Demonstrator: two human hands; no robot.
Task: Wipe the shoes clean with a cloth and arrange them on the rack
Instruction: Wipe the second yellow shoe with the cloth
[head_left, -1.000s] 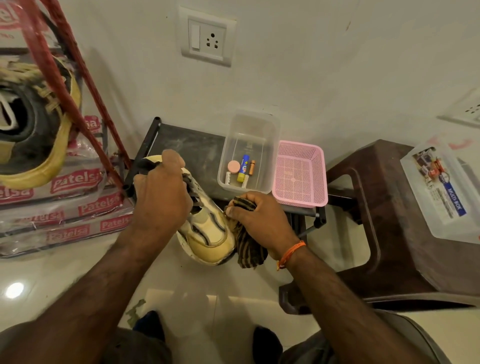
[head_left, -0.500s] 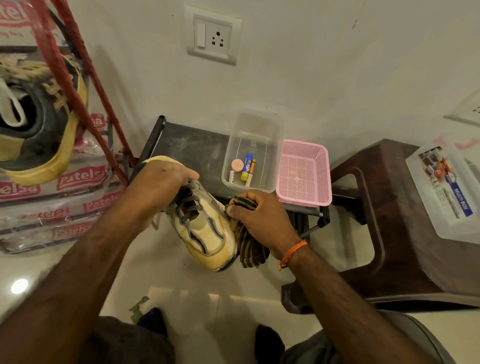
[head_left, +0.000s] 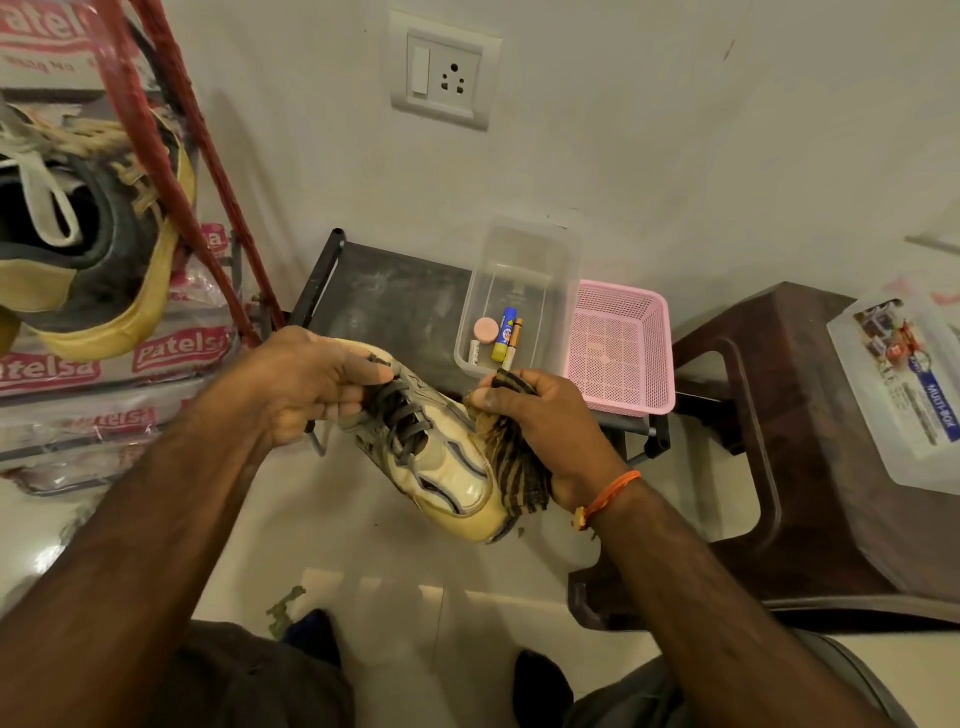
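A cream and grey sneaker (head_left: 441, 462) with dark laces hangs in the air over the floor, toe pointing toward me. My left hand (head_left: 306, 384) grips its heel end. My right hand (head_left: 545, 421) holds a dark striped cloth (head_left: 519, 467) bunched against the shoe's right side. Behind them stands a low dark rack (head_left: 384, 306) by the wall. A second sneaker (head_left: 88, 244), black and yellow with white laces, sits high at the left on a red frame.
On the rack stand a clear plastic tub (head_left: 524, 270) with small items and a pink mesh basket (head_left: 623, 348). A brown plastic stool (head_left: 810, 457) at the right carries a clear box (head_left: 904, 384). Printed sacks (head_left: 114, 374) are stacked at the left. A wall socket (head_left: 441, 73) is above.
My left hand has turned the sneaker so its laced top faces up and shifted from over the upper to the heel. My right hand keeps the cloth against the shoe's side.
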